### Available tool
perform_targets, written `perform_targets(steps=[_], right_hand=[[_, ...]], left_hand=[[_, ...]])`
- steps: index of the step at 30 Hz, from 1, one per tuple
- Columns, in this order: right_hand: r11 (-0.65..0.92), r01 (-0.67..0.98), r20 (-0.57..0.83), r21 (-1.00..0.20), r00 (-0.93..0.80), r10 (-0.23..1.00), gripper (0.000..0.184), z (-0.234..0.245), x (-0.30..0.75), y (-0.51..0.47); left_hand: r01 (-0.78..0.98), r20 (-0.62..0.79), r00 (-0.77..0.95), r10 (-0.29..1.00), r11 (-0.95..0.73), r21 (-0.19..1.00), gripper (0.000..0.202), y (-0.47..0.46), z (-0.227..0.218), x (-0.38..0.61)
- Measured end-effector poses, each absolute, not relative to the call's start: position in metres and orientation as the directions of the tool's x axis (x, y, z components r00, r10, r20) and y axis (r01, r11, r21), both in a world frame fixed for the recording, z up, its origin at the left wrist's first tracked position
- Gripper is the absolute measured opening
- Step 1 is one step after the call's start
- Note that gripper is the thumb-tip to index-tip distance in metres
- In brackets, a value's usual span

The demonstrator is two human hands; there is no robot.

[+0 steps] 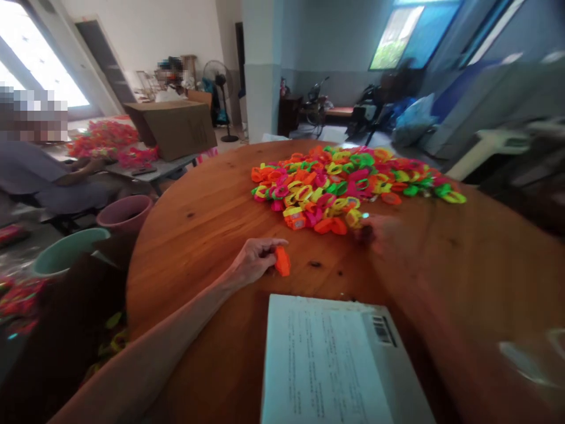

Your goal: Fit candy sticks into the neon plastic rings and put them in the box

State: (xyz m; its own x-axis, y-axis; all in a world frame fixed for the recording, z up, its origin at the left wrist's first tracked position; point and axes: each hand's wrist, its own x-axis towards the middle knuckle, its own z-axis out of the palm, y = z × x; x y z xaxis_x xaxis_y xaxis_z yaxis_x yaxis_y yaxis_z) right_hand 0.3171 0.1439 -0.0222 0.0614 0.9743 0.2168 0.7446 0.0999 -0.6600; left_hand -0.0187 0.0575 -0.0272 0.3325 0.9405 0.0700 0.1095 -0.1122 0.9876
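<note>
My left hand [256, 259] is closed, its thumb and fingers pinching an orange toy watch [282, 261] just above the wooden table. My right hand [380, 231] reaches to the near right edge of a heap of toy watches [329, 182] in orange, yellow, green and pink. Motion blurs its fingers, so their grip is unclear. The closest piece to its fingertips is a yellow toy watch [353, 218]. Between my forearms, at the table's near side, lies a white printed box [326, 359] with a barcode.
The round table [176, 235] fills the middle. At left, a person [48, 171] sits by another table with a bright heap [106, 138] and a cardboard box [179, 126]. A pink bucket [125, 213] and a green bucket [70, 250] stand below on the left.
</note>
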Motion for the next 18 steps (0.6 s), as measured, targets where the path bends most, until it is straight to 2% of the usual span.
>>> perform_targets(steps=[4,9,11,13,15,18], right_hand=[[-0.07,0.56,0.022,-0.826,0.156,0.988,0.025,-0.021,0.311,0.13],[-0.093,0.411,-0.076,-0.907,0.057,0.995,0.015,-0.012,0.301,0.103],[-0.067,0.399,-0.067,-0.914,0.016,0.998,0.02,-0.007,0.303,0.096],[-0.033,0.414,-0.023,-0.91,0.031,0.999,0.019,-0.003,0.31,0.091],[0.005,0.45,0.047,-0.893,0.082,0.995,0.012,0.0,0.318,0.088],[0.054,0.535,0.153,-0.843,0.143,0.978,0.015,0.001,0.326,0.086]], left_hand=[[0.208,0.103,0.339,0.935,-0.182,0.961,0.045,0.056,-0.028,-0.019],[0.366,0.27,0.368,0.89,-0.406,0.837,0.04,0.05,-0.028,-0.019],[0.45,0.321,0.404,0.857,-0.492,0.745,0.04,0.047,-0.024,-0.02],[0.512,0.31,0.46,0.832,-0.534,0.673,0.042,0.044,-0.019,-0.023],[0.537,0.256,0.51,0.821,-0.537,0.651,0.042,0.041,-0.013,-0.028],[0.512,0.182,0.576,0.797,-0.526,0.679,0.041,0.041,-0.008,-0.036]])
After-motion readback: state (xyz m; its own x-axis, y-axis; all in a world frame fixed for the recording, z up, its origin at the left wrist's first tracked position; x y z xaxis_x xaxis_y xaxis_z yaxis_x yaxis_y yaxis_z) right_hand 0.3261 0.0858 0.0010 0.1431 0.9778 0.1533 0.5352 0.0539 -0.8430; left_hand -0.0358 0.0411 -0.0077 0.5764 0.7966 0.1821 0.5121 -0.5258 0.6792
